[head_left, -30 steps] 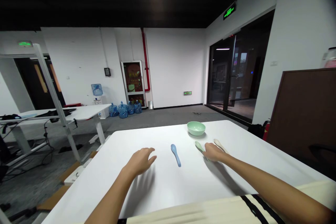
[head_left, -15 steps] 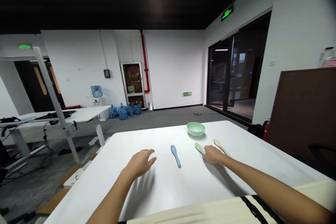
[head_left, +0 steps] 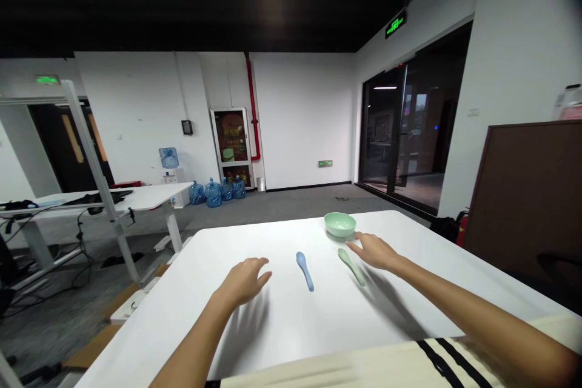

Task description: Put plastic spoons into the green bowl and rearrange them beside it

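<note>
My left hand [head_left: 248, 282] hovers over the left part of the white table [head_left: 282, 327], thumb and fingers apart and nothing in it. To its right lies a blue spoon [head_left: 305, 271], bowl end away from me. A light green spoon [head_left: 351, 267] lies farther right. My right hand [head_left: 375, 251] is just beyond and to the right of that spoon, thumb and fingers apart, holding nothing I can see. Its fingertips are close to the near right side of a green bowl [head_left: 340, 225]. The cream spoon cannot be seen now; the right hand and forearm cover its earlier place.
Another white table [head_left: 154, 195] with cables stands at the left beside a metal post [head_left: 91, 151]. Blue water bottles [head_left: 213, 193] stand on the floor by the far wall. A brown panel [head_left: 527, 194] rises on the right.
My right hand has moved away from the green spoon, up and right toward the bowl, and its fingers have spread. The green spoon now shows whole; the cream spoon is out of sight. My left hand stays still.
</note>
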`<state>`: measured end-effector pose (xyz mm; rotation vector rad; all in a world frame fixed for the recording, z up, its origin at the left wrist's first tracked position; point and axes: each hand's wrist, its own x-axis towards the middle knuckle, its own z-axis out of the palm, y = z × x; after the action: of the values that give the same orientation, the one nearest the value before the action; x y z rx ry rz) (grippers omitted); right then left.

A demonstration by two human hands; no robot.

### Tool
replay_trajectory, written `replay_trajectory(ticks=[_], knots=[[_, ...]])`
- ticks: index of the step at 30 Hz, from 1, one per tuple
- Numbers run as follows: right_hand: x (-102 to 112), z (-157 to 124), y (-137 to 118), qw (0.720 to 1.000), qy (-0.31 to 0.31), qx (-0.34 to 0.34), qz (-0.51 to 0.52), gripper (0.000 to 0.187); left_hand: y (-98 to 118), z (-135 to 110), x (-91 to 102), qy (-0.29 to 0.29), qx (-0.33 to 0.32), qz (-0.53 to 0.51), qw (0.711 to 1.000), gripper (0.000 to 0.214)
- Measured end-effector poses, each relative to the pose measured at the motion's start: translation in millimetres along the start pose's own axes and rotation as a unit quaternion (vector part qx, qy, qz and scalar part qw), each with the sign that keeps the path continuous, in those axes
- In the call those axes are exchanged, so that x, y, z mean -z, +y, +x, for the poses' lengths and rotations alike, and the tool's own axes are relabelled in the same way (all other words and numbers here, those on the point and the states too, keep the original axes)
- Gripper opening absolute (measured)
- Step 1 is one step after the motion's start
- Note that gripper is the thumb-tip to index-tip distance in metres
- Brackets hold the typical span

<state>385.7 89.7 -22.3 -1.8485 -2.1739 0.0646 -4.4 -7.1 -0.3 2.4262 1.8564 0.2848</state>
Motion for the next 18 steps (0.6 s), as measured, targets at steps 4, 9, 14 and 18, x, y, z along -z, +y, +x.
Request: replay_trajectory(ticks=[4,9,14,18], knots=[[3,-8,7,0.999,0.039,0.017,0.002,0.064,0,1,-0.5,0.001,0.002,0.000,1.000,0.051],[-14,-18,17,0.999,0.036,0.004,-0.032,0.075,1,1,-0.5,-0.003,0.003,0.000,1.000,0.052],[-24,-18,23,0.999,-0.008,0.016,-0.038,0.076,3,0,1.6,-0.005,0.005,-0.002,1.000,0.053],[-22,-19,23,0.999,-0.022,0.016,-0.029,0.076,4,0,2.4,-0.006,0.006,-0.005,1.000,0.054]])
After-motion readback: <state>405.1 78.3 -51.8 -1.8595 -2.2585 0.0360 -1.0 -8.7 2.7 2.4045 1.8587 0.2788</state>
